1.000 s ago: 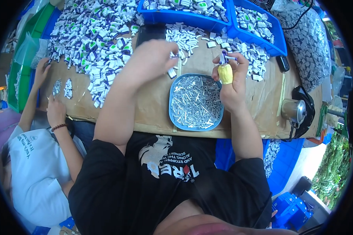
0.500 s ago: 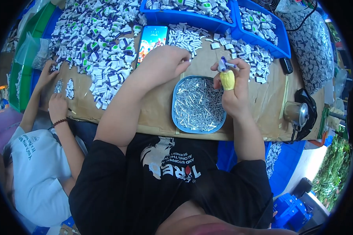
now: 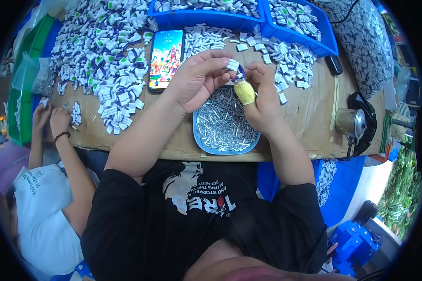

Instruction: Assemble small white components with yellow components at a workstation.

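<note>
White piece [image 3: 231, 64] pinched in left hand [image 3: 196, 82], purple part [image 3: 240, 71] in right hand [image 3: 264, 100], could fumble either into metal pins [image 3: 227, 122] with slack grip tbh

A broad counter [image 3: 309, 122] with a creased, plain brown surface spans the view, its front edge bowed by the lens, while off to the right a strip of pale floor [image 3: 356, 199] glares almost white in bright light and runs alongside dense, leafy green foliage [image 3: 398, 201].
</note>
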{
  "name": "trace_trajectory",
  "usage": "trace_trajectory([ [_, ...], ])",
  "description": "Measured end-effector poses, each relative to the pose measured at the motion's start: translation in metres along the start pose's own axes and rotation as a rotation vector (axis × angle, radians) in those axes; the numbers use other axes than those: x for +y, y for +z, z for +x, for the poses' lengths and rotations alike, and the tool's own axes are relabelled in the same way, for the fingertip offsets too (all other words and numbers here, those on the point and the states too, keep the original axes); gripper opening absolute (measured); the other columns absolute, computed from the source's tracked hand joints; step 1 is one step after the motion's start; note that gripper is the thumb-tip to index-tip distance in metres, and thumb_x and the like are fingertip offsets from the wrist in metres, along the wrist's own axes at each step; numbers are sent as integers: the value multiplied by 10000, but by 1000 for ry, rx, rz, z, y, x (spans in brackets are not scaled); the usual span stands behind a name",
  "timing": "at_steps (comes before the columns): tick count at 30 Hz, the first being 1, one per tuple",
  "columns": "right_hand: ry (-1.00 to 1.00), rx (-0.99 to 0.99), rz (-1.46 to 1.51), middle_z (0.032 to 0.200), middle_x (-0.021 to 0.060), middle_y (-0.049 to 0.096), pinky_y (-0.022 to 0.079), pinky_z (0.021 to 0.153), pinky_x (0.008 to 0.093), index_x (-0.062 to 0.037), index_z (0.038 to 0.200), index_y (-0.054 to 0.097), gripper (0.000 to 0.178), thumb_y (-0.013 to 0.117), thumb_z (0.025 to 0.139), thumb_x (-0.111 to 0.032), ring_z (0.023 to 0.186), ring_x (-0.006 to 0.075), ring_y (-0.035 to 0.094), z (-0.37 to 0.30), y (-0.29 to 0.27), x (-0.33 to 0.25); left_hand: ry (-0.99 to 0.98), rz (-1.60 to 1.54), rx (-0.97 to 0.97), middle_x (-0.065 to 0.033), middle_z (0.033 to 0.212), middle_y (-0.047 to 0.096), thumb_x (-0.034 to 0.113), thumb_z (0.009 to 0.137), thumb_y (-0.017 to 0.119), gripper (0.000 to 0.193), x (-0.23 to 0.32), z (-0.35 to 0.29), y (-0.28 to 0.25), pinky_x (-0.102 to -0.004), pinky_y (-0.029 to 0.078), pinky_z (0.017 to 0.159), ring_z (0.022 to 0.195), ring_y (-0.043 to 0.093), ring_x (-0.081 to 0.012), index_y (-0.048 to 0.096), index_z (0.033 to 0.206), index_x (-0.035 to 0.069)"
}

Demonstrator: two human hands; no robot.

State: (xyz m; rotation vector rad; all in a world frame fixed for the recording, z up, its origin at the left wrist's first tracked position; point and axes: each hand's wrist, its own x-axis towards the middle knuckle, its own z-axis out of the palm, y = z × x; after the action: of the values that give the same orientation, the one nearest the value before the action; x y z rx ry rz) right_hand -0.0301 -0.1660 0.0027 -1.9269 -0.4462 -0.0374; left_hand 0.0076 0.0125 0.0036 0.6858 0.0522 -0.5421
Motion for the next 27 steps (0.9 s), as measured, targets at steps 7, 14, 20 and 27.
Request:
trace_trajectory([
  [7, 35, 9, -66, 1024, 135, 539, 453, 762, 287, 1, 1220, 363, 421, 528, 834, 38, 871, 175, 579, 0, -3, -5, -11, 45, 23, -72, 933, 618, 103, 886, 610, 192, -3, 1, -4, -191, 527, 694, 800, 619, -116, 559, 1042, 3],
  [14, 3, 24, 100, 1071, 126, 533, 437, 816, 284, 5, 1217, 377, 357, 462, 872, 42, 903, 169, 566, 1, -1, 6, -9, 175, 3, -72, 947, 621, 113, 896, 593, 264, -1, -2, 1, -186, 508, 675, 774, 596, -99, 572, 1118, -28],
  [20, 32, 33, 159, 1101, 136, 527, 415, 855, 290, 7, 1220, 376, 352, 452, 878, 41, 999, 173, 530, 2, -1, -1, -9, 145, 43, -74, 928, 627, 115, 895, 600, 254, -1, 0, -3, -186, 513, 680, 767, 599, -97, 580, 1102, -31],
  [27, -65, 94, -49, 804, 105, 575, 458, 601, 305, -22, 1195, 410, 415, 570, 813, 9, 681, 192, 589, 3, 0, 6, -20, 166, 51, -28, 832, 613, 121, 884, 626, 206, -3, -1, 2, -186, 491, 663, 752, 592, -87, 615, 1043, -10],
])
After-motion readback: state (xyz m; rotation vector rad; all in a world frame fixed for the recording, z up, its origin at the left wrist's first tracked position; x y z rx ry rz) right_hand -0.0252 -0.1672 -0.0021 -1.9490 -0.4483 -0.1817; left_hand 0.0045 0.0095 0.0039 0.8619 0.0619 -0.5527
